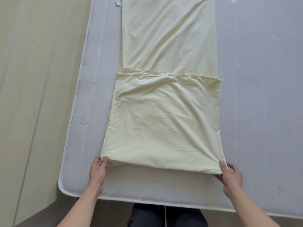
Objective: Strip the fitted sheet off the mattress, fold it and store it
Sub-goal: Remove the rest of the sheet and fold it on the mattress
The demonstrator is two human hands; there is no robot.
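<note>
The bare mattress [254,95] carries the pale yellow fitted sheet [167,112], already stripped and laid as a long strip along its left edge, near end doubled over. The left hand [98,167] and right hand [231,174] each pinch a corner of that fold, likely to keep edges square. No storage container shows
</note>
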